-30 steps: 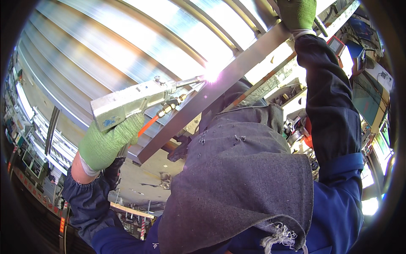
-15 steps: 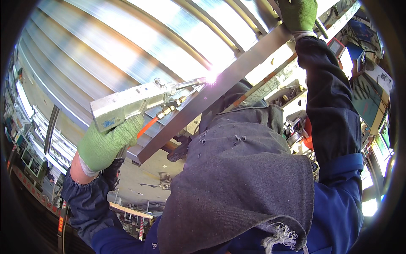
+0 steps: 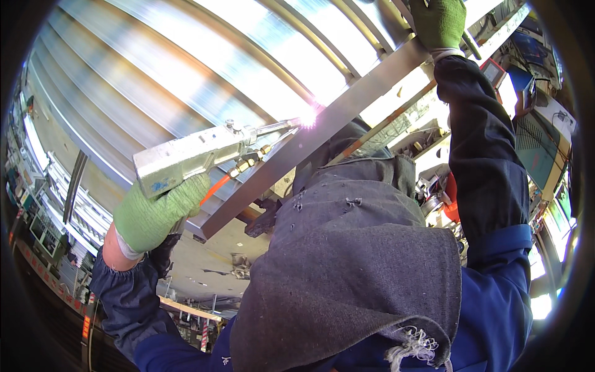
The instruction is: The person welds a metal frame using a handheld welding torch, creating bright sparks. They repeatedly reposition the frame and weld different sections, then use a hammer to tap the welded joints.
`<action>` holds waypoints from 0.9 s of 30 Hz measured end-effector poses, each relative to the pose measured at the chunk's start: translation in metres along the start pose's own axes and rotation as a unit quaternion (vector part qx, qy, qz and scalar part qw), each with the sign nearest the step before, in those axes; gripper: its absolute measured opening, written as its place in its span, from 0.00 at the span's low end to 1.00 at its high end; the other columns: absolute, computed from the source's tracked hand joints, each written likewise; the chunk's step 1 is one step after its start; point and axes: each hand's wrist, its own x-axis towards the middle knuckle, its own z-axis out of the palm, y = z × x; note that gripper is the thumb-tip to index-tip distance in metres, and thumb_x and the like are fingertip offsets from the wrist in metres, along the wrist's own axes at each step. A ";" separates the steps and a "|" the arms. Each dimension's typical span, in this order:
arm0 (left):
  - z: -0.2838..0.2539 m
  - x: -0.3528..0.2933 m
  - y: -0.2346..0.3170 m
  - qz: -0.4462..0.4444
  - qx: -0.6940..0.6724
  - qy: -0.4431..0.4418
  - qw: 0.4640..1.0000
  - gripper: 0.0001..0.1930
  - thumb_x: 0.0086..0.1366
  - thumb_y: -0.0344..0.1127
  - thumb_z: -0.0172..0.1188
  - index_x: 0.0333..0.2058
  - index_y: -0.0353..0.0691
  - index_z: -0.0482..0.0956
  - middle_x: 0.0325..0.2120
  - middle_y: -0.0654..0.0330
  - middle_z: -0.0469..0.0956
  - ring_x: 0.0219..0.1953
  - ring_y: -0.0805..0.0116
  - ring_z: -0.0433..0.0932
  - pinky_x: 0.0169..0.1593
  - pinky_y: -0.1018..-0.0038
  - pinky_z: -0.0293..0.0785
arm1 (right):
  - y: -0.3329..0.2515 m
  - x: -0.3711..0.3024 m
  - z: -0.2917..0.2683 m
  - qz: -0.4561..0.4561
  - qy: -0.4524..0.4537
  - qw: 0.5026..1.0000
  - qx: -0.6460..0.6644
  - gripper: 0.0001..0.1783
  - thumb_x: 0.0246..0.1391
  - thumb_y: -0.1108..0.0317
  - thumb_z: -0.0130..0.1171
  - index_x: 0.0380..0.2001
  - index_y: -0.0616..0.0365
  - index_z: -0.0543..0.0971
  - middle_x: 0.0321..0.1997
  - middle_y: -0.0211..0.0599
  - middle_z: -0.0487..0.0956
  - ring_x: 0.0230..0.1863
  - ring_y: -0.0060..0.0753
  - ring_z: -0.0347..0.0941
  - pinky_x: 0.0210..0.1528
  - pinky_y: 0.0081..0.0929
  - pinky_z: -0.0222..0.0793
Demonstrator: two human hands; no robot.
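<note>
A ribbed metal roof of bright corrugated sheets fills the view from nine to twelve o'clock, with cluttered workshop shelves curving along the rim at eight o'clock and equipment crowded at three. A long flat steel bar runs diagonally from centre up toward one o'clock. The left hand, in a green knit glove, is wrapped tight around the grip of a silver welding gun — its thin nozzle meets the bar's edge at a white-violet spark. The right hand, gloved the same, is clenched over the bar's upper end at one o'clock. A dark grey fabric hood (frayed at its lower hem) covers the middle, between blue sleeves.
</note>
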 end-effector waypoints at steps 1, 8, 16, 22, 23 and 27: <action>0.000 -0.001 0.000 0.007 -0.001 -0.003 1.000 0.19 0.72 0.48 0.66 0.45 0.34 0.82 0.24 0.64 0.79 0.24 0.76 0.75 0.28 0.78 0.70 | -0.001 0.001 -0.001 0.011 -0.009 1.000 0.003 0.19 0.52 0.73 0.65 0.49 0.56 0.84 0.40 0.46 0.84 0.40 0.54 0.81 0.44 0.47 0.75; -0.007 -0.004 -0.005 -0.033 0.015 -0.005 0.999 0.20 0.71 0.48 0.66 0.46 0.35 0.82 0.25 0.64 0.80 0.25 0.75 0.76 0.29 0.78 0.71 | -0.005 0.003 -0.002 0.018 -0.002 1.000 0.015 0.19 0.51 0.73 0.66 0.49 0.57 0.83 0.38 0.46 0.84 0.40 0.55 0.80 0.45 0.49 0.75; -0.011 -0.008 -0.012 -0.029 0.004 -0.012 0.999 0.20 0.70 0.48 0.68 0.47 0.35 0.82 0.27 0.64 0.80 0.26 0.75 0.77 0.30 0.77 0.72 | -0.006 0.004 -0.004 0.005 -0.004 1.000 0.023 0.18 0.54 0.74 0.65 0.50 0.58 0.83 0.36 0.45 0.83 0.37 0.54 0.80 0.42 0.47 0.75; -0.011 -0.012 -0.015 -0.038 0.003 -0.004 0.999 0.20 0.70 0.48 0.68 0.46 0.35 0.82 0.26 0.64 0.80 0.26 0.75 0.77 0.30 0.77 0.72 | -0.003 0.002 -0.002 0.008 0.000 0.999 0.037 0.18 0.54 0.74 0.64 0.50 0.57 0.83 0.38 0.47 0.83 0.38 0.55 0.80 0.43 0.48 0.75; -0.010 -0.013 -0.015 -0.057 0.017 0.008 0.998 0.19 0.70 0.48 0.68 0.46 0.35 0.82 0.26 0.64 0.80 0.26 0.75 0.77 0.29 0.77 0.72 | -0.003 0.002 -0.001 -0.005 0.008 1.000 0.007 0.18 0.55 0.74 0.64 0.50 0.57 0.83 0.39 0.48 0.84 0.39 0.55 0.80 0.43 0.48 0.75; -0.011 -0.015 -0.015 -0.043 -0.001 -0.004 0.999 0.19 0.70 0.48 0.68 0.46 0.35 0.82 0.25 0.64 0.80 0.25 0.75 0.76 0.29 0.77 0.71 | -0.004 0.002 -0.001 -0.004 0.005 1.000 -0.010 0.19 0.55 0.73 0.64 0.51 0.57 0.83 0.40 0.49 0.84 0.40 0.56 0.80 0.45 0.48 0.75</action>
